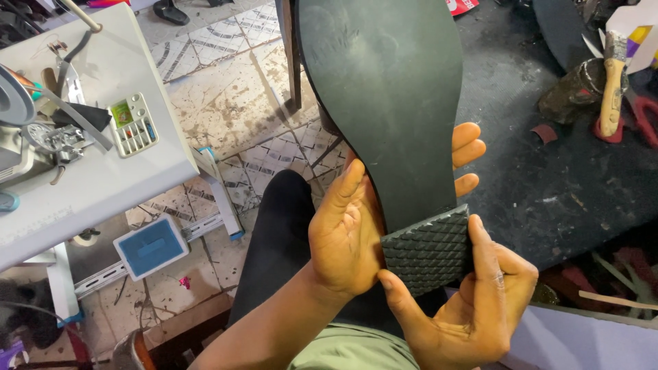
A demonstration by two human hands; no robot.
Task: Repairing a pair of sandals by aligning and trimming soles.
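A flat black shoe sole (pixel 387 103) stands upright in front of me, its smooth underside facing the camera. At its lower end sits a black heel patch (pixel 428 252) with a diamond tread. My left hand (pixel 343 233) grips the sole's left edge, its fingers wrapped behind and showing on the right side. My right hand (pixel 473 301) holds the heel patch from below, thumb on its lower left corner and forefinger along its right edge.
A grey sewing machine table (pixel 103 171) with a small control panel (pixel 133 125) stands at the left. A dark work surface (pixel 569 185) lies at the right, bearing a brush with a wooden handle (pixel 612 85). Patterned floor tiles (pixel 226 89) show between them.
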